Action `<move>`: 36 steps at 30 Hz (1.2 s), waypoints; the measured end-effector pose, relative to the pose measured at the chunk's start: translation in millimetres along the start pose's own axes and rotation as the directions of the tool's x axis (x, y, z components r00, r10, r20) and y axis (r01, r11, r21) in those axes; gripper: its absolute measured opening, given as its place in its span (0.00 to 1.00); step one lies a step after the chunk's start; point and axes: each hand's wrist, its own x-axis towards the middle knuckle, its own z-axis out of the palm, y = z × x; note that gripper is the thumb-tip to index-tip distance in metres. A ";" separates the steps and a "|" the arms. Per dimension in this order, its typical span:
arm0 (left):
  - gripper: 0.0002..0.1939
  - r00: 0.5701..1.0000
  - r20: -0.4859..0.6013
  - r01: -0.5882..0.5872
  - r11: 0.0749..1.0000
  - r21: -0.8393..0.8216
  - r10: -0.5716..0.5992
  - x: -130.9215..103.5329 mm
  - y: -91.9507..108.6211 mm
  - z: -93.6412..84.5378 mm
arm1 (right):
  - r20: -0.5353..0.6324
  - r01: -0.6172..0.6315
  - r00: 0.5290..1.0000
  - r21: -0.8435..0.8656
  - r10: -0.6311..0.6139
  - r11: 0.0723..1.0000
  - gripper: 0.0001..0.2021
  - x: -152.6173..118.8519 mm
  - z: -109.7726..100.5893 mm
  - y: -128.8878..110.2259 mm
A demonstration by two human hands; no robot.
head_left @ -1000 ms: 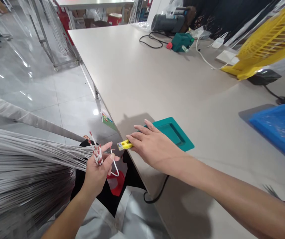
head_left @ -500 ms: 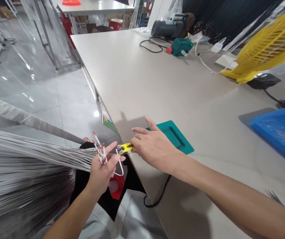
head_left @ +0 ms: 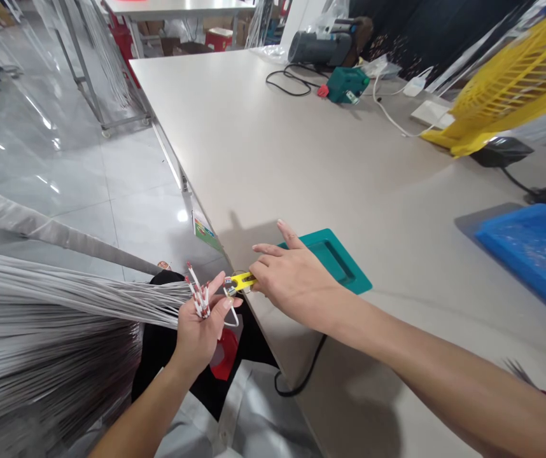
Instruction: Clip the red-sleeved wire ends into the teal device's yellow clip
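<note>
White wires with reddish-brown ends (head_left: 200,299) stand up in a bunch out of my left hand (head_left: 194,340), which is closed around them beside the table edge. One white wire (head_left: 235,317) loops out from between its thumb and forefinger. Over the table's edge, my right hand (head_left: 296,280) grips a small yellow tool with metal jaws (head_left: 243,280). Those jaws are at my left fingertips, against the looped wire's end; whether they bite on it I cannot make out. Partly behind my right hand lies a teal tray (head_left: 359,282).
A thick mass of white wires (head_left: 63,299) hangs at the left by a wrapped rail (head_left: 63,226). On the table (head_left: 263,152) are a blue tray (head_left: 540,235), a yellow fan (head_left: 506,83), a green device (head_left: 347,84) and a grey motor-like machine (head_left: 318,48). A black strap (head_left: 308,372) hangs near the edge.
My left hand has shifted slightly right with the wire bunch, and the wire ends lean a little differently. My right hand and the yellow tool stay nearly still. The view has shifted slightly.
</note>
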 end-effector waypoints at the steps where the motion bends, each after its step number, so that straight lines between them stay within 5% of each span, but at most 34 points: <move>1: 0.25 1.000 0.000 -0.003 1.000 0.007 0.003 0.3 -0.1 0.4 | -0.005 -0.001 1.000 -0.004 0.001 1.000 0.08 -0.3 0.4 -0.2; 6: 0.25 1.000 0.005 -0.024 0.998 0.051 0.024 1.9 -0.2 1.0 | 0.022 -0.044 0.999 -0.010 0.044 0.999 0.05 -0.1 -6.4 -2.8; 10: 0.25 1.000 -0.002 -0.019 0.997 0.079 0.020 2.0 0.8 0.3 | 0.068 -0.054 0.996 -0.016 0.055 0.998 0.14 0.8 -11.7 -2.7; 26: 0.28 1.000 -0.001 -0.015 0.997 0.076 0.016 -3.0 3.9 -8.5 | 0.024 -0.061 0.998 0.084 0.059 0.995 0.22 -2.0 -9.2 -0.3; 30: 0.26 1.000 -0.003 -0.031 0.997 0.072 0.031 -9.3 7.1 -13.2 | -0.159 0.005 0.987 0.160 0.021 0.987 0.20 -6.2 -10.8 -6.4; 33: 0.25 0.999 0.031 -0.043 0.998 0.038 0.042 -13.0 8.4 -16.8 | -0.385 0.115 0.921 0.136 -0.055 0.984 0.11 -10.3 -11.4 -18.8; 36: 0.23 0.992 0.114 -0.042 0.999 -0.020 0.044 -15.3 7.7 -20.7 | -0.491 0.235 0.851 0.033 -0.189 0.971 0.09 -11.5 -9.3 -30.7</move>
